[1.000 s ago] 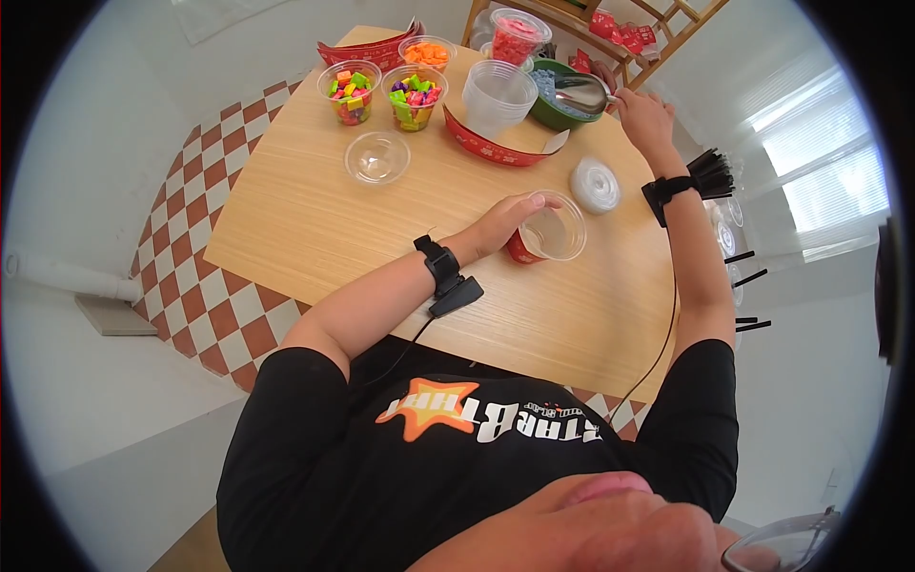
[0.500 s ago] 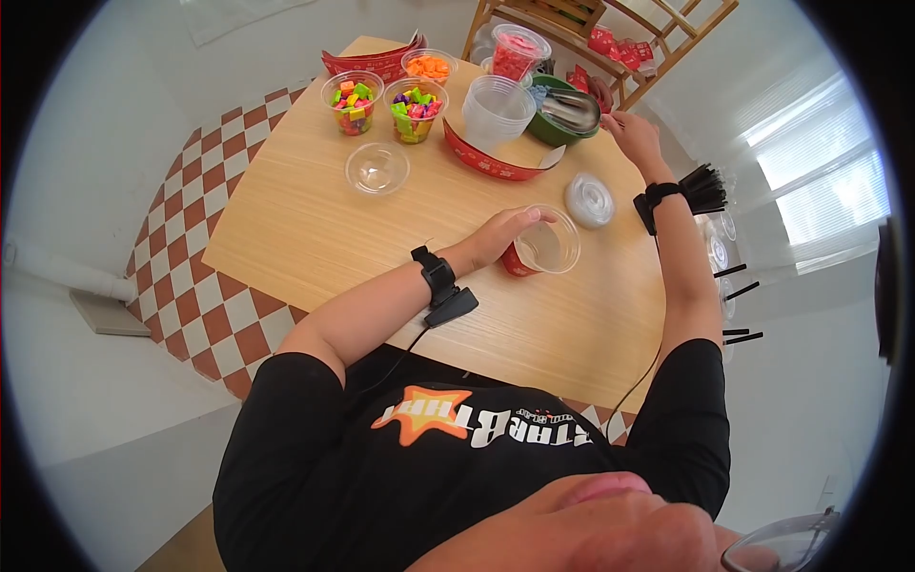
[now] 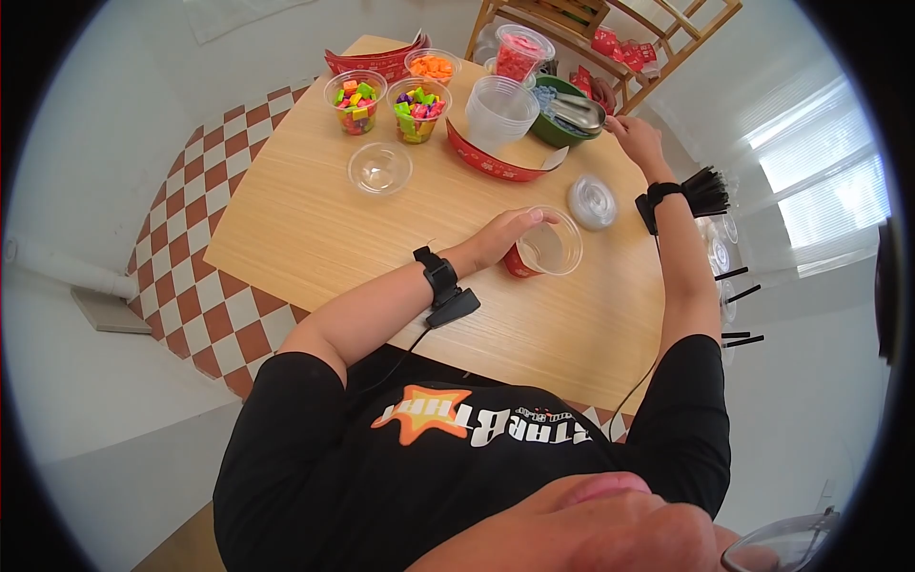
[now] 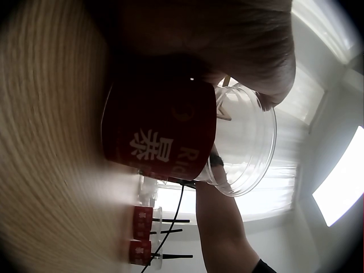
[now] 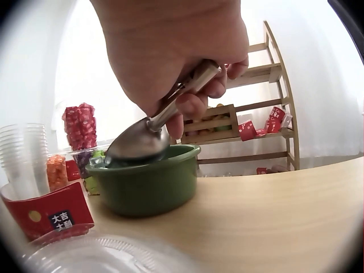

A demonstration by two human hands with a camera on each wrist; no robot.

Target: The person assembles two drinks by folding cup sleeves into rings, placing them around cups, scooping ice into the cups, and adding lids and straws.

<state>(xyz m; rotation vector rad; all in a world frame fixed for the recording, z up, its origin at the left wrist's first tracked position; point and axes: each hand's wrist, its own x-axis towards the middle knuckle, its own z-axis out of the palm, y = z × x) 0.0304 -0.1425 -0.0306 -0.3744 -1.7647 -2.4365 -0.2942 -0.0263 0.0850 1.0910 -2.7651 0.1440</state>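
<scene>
With its thumb at the rim, my left hand (image 3: 503, 238) holds a clear plastic cup (image 3: 562, 250) upright on the table. A red paper sleeve (image 4: 162, 133) wraps the cup's lower part in the left wrist view. The cup's inside looks bare. Farther off, my right hand (image 3: 640, 143) grips the handle of a metal scoop (image 5: 139, 143), fingers curled round it. The scoop's head tilts down into a green bowl (image 5: 145, 190), which contains blue pieces (image 3: 544, 95). Between the hands lies a stack of clear lids (image 3: 592, 202).
Stacked clear cups (image 3: 500, 112) stand behind a curved red sleeve (image 3: 496, 164). Two tubs of colourful pieces, a tub of orange pieces (image 3: 431, 67) and a taller cup of red pieces (image 3: 520, 55) sit farther back. A clear dome lid (image 3: 379, 169) lies left. Behind is a wooden shelf (image 5: 259, 108).
My right hand has shifted slightly left and lower with the scoop, whose head has turned over in the green bowl. My left hand stays on the cup.
</scene>
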